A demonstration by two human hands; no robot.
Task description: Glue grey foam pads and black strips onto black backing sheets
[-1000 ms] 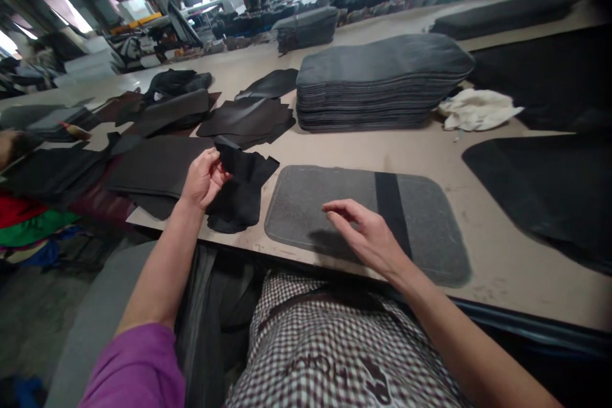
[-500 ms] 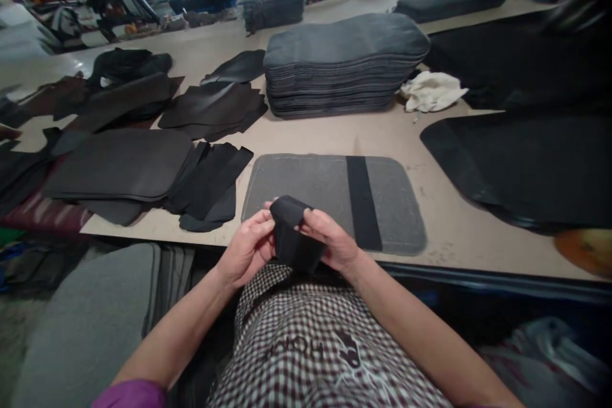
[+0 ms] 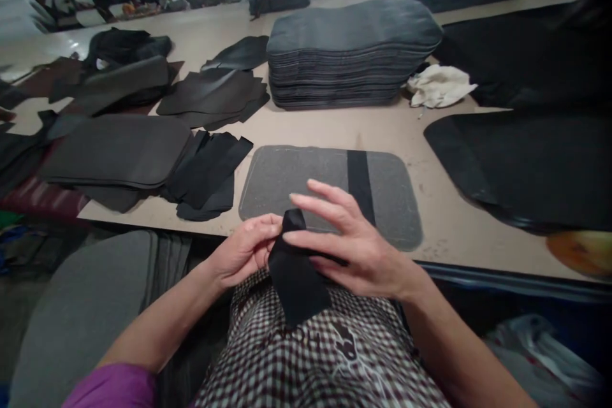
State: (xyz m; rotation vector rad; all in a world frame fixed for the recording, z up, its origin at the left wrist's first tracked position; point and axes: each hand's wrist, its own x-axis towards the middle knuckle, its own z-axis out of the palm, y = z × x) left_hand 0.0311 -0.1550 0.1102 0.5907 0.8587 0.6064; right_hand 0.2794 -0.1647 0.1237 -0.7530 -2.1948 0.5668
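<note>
A black strip of fabric point(image 3: 297, 290) hangs in front of the checked apron, bent over at its top. My left hand point(image 3: 248, 248) is closed on its upper left edge, pinching it between thumb and fingers. My right hand point(image 3: 356, 242) is open with its fingers spread, one fingertip lying against the upper part of the strip. Behind the hands, a grey rounded panel point(image 3: 296, 172) lies flat on the table, crossed near its right end by a black band point(image 3: 361, 182).
A tall stack of grey panels point(image 3: 354, 57) stands behind, beside a crumpled white cloth point(image 3: 440, 85). Dark cut sheets point(image 3: 115, 150) and black strips point(image 3: 210, 169) lie left. A large black piece point(image 3: 526, 166) and a round orange-brown object point(image 3: 581, 252) lie right. More panels point(image 3: 90, 319) stand below the table edge.
My right hand has let go of the strip's right side and spread its fingers. The strip, folded up between both hands before, now hangs lower from my left hand.
</note>
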